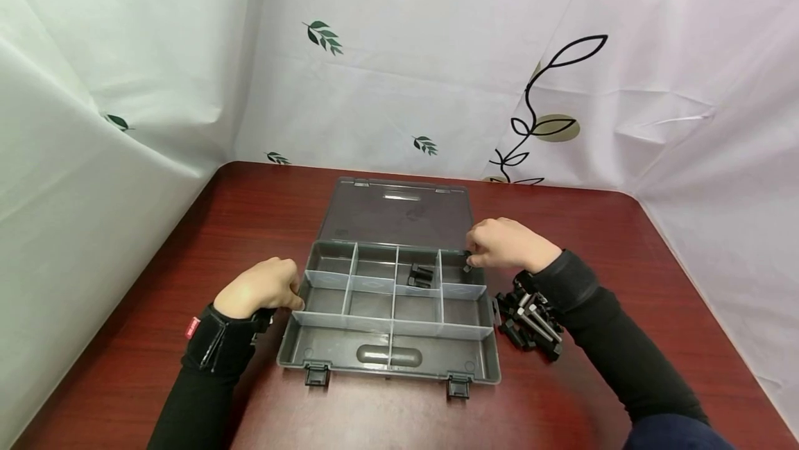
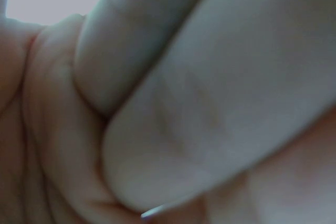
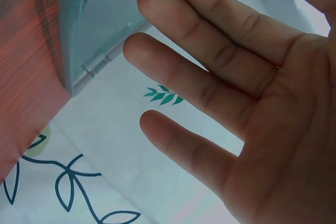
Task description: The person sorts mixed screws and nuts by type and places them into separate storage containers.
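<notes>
A grey translucent compartment box (image 1: 390,325) lies with its lid (image 1: 396,214) folded back. My left hand (image 1: 262,288) is at the box's left wall, its curled fingers and thumb gripping the edge. In the left wrist view, curled fingers (image 2: 173,114) fill the picture and hide the box. My right hand (image 1: 508,243) is over the back right compartment, with a small black piece (image 1: 467,263) at its fingertips. The right wrist view shows its other fingers (image 3: 178,72) extended; the pinch itself is out of that picture. Several black pieces (image 1: 421,276) lie in the neighbouring back compartment.
A pile of black and silvery pieces (image 1: 530,322) lies on the reddish-brown table (image 1: 624,283), right of the box and beside the right forearm. Two black latches (image 1: 317,375) stick out from the box's front. A white patterned cloth (image 1: 406,75) hangs behind the table.
</notes>
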Available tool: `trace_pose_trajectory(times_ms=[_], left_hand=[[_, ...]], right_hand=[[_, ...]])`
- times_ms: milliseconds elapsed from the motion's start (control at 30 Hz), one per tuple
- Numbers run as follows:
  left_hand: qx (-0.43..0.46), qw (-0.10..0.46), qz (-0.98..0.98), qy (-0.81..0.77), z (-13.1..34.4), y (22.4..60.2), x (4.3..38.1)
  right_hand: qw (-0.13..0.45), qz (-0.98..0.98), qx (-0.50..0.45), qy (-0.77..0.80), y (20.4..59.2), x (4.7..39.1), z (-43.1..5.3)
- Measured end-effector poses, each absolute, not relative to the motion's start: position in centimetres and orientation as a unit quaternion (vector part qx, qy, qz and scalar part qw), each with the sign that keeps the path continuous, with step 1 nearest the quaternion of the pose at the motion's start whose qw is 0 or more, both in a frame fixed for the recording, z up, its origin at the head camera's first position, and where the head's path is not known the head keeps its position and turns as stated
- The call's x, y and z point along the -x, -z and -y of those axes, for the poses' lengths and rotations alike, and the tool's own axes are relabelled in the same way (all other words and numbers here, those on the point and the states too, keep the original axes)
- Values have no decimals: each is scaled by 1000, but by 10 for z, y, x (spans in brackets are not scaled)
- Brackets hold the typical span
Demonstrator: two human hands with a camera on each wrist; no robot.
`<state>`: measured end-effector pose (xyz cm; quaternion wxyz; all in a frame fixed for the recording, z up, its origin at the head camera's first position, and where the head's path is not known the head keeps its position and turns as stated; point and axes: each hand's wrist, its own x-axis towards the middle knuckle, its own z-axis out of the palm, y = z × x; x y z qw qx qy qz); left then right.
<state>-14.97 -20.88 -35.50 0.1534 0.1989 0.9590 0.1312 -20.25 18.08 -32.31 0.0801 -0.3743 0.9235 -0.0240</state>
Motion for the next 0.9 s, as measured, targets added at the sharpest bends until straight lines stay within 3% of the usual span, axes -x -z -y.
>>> trace_pose_trajectory(times_ms=[900], left_hand=[[-199, 157, -959, -130, 208, 354, 149]], right_hand=[[91, -935, 343, 6, 320, 199, -175]])
